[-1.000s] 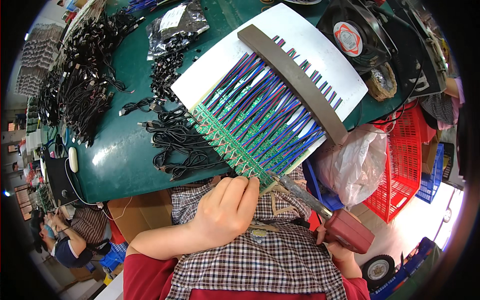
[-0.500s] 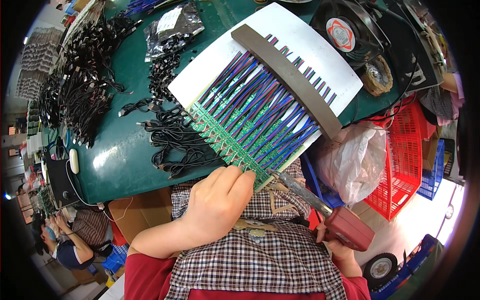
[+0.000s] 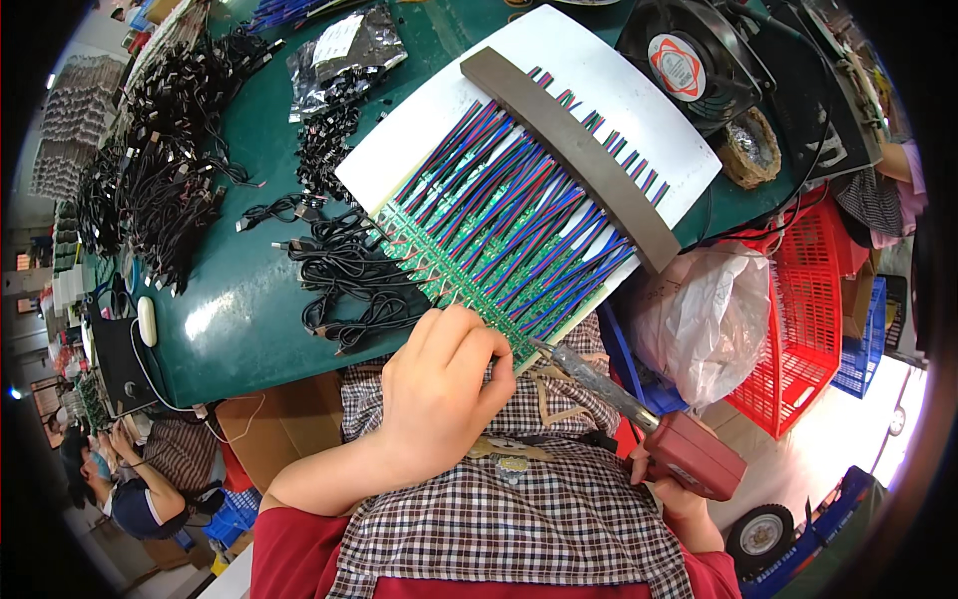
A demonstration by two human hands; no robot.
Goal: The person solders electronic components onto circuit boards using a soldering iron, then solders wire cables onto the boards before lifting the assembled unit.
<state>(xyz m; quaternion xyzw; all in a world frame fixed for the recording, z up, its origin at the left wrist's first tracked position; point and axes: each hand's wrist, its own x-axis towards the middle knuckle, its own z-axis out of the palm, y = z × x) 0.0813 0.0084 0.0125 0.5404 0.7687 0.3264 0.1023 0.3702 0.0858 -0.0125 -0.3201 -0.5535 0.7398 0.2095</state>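
A green circuit board panel (image 3: 451,278) lies on a white board (image 3: 544,45), with rows of blue, red and black wires (image 3: 529,215) running from it under a brown curved bar (image 3: 579,155). My left hand (image 3: 434,389) is at the panel's near edge, fingers curled in a pinch; whatever they hold is hidden. My right hand (image 3: 681,499) grips a red-bodied soldering gun (image 3: 696,456), whose tip meets the panel's near right corner. Black cables (image 3: 349,270) lie left of the panel, some with red and white ends on its edge.
Behind, a black fan (image 3: 684,65) stands beside a round solder-filled holder (image 3: 750,150). A clear bag of small black parts (image 3: 344,55) and a large cable heap (image 3: 155,180) sit at left. Right of the table are red crates (image 3: 803,319) and a white plastic bag (image 3: 709,319).
My left hand has shifted slightly back and its thumb and forefinger now show as a curled loop. The soldering gun has barely moved, its tip still at the panel.
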